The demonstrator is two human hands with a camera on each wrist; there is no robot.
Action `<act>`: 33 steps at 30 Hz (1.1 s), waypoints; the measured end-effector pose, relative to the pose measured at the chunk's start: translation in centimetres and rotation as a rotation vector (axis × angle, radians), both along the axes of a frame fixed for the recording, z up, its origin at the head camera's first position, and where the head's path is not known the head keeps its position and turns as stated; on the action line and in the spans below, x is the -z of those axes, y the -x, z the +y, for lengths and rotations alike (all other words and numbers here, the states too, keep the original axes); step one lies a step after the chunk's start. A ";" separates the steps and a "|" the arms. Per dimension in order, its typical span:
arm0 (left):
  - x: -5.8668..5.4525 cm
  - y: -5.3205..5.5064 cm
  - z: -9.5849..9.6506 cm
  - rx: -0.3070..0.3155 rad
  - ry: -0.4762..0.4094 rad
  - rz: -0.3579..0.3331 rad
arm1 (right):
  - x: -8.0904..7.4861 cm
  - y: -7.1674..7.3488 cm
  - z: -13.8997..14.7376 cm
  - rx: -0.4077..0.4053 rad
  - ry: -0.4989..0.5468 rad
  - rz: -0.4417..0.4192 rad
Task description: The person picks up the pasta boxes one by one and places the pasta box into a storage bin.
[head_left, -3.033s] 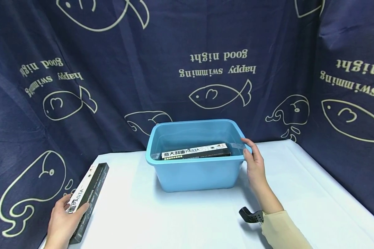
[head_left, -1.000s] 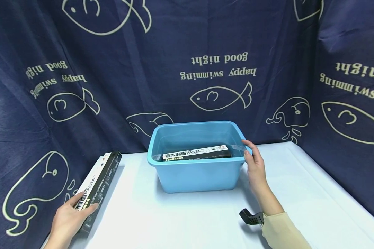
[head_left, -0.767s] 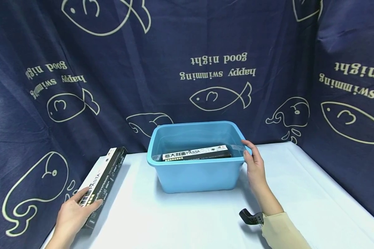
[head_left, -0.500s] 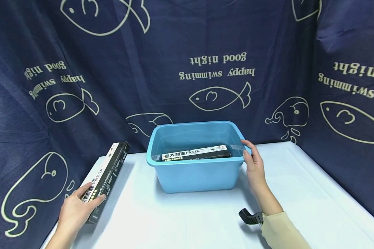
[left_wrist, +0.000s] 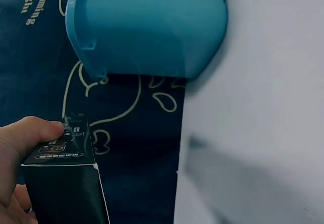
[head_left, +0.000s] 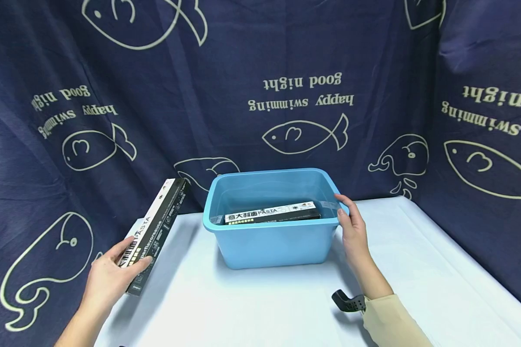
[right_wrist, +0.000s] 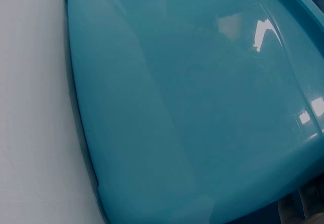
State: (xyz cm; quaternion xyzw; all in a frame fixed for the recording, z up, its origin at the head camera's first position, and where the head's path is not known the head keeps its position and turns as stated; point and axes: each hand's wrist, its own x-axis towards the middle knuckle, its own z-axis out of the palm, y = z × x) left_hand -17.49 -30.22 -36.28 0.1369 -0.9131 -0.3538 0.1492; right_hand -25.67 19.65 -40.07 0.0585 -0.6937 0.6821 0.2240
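My left hand [head_left: 115, 274] grips a long black-and-white pasta box [head_left: 158, 231] near its close end, thumb on the black side and fingers over the white one. The box is tilted, its far end raised, and a shadow lies on the table beneath it. In the left wrist view the thumb presses the dark box [left_wrist: 66, 183] near its end. My right hand [head_left: 353, 231] holds the right rim of a blue plastic bin [head_left: 278, 246]. Another pasta box [head_left: 271, 213] lies inside the bin, its lower part hidden by the front wall. The right wrist view is filled by the bin wall [right_wrist: 187, 107].
The bin stands on a white-covered table [head_left: 243, 308], close to a navy fish-print curtain [head_left: 226, 96] that closes off the back and both sides. A black wrist-worn device [head_left: 349, 301] sits at the right sleeve [head_left: 395, 320].
The left hand has moved forward and to the right with the pasta box, lifting it with its far end higher. The right hand stays on the bin's rim.
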 end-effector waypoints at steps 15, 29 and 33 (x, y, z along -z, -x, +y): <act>-2.9 1.6 2.1 0.140 -0.102 0.082 | 0.0 0.0 -0.1 -0.004 -0.010 -0.008; -4.7 3.5 4.4 0.270 -0.160 0.114 | 0.0 0.0 0.0 -0.003 -0.011 -0.021; -5.1 4.1 4.8 0.311 -0.171 0.126 | 0.0 0.0 -0.1 -0.001 -0.009 -0.028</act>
